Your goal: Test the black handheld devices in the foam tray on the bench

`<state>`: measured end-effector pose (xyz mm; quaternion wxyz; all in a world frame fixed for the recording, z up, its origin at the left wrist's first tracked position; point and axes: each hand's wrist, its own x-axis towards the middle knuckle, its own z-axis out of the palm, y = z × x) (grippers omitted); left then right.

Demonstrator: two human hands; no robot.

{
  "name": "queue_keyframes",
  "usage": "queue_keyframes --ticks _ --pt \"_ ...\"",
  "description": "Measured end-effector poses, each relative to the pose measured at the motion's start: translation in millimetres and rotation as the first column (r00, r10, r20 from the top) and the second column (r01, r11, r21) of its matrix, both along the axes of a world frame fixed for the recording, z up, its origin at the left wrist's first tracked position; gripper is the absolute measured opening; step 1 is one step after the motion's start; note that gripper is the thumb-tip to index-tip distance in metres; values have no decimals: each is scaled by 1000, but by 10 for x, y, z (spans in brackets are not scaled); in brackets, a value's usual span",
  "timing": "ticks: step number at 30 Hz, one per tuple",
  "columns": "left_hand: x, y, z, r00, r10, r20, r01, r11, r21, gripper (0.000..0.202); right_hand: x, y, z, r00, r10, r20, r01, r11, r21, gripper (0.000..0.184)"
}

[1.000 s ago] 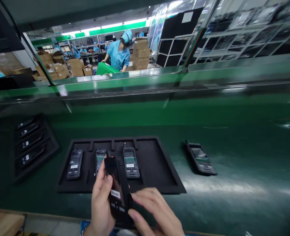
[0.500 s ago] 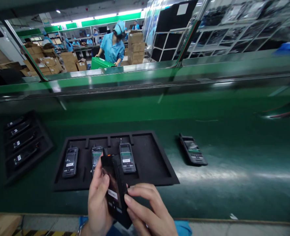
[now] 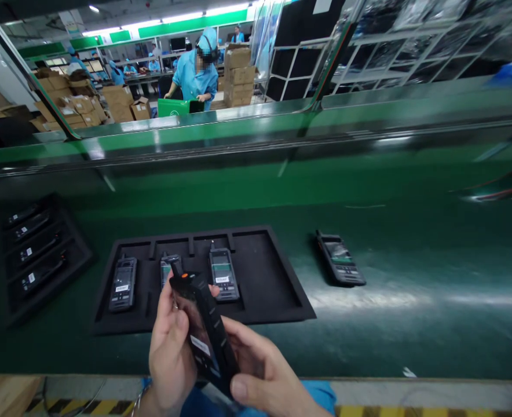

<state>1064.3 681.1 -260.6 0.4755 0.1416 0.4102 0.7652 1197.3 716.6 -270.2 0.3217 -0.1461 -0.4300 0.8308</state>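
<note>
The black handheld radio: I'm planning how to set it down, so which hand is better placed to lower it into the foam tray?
Left, probably: the left hand wraps the black handheld radio higher up, nearer the foam tray, while the right hand sits lower, by the radio's bottom end.

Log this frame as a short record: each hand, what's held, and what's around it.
Left hand: grips a black handheld radio
Right hand: holds the radio's lower end
Radio's upward face: white label
Tray: black foam tray beyond the hands, three radios in its slots
Belt: green conveyor belt, one loose radio right of the tray
Far side: co-worker in blue smock at green crate
</note>
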Motion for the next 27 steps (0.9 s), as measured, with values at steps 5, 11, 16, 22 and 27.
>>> queue_keyframes --ticks 5,11,16,22,27 --pt "-123 -79 20 935 -253 -248 249 967 -45 81 36 9 -22 997 -63 43 60 996 64 71" --pt "-78 -203 176 837 -359 -412 316 933 -171 104 43 -76 -93 958 -260 120 229 947 224 71" --pt "-57 -197 183 849 -387 -359 360 922 -143 98 76 -81 -69 946 -292 139 218 892 396 88" --pt "-92 -201 139 834 -427 -350 409 904 -126 97 80 -62 -50 934 -329 141 233 858 459 94" --pt "-127 -180 116 807 -465 -364 467 880 -88 95 47 -64 -65 926 -365 102 292 858 422 90"
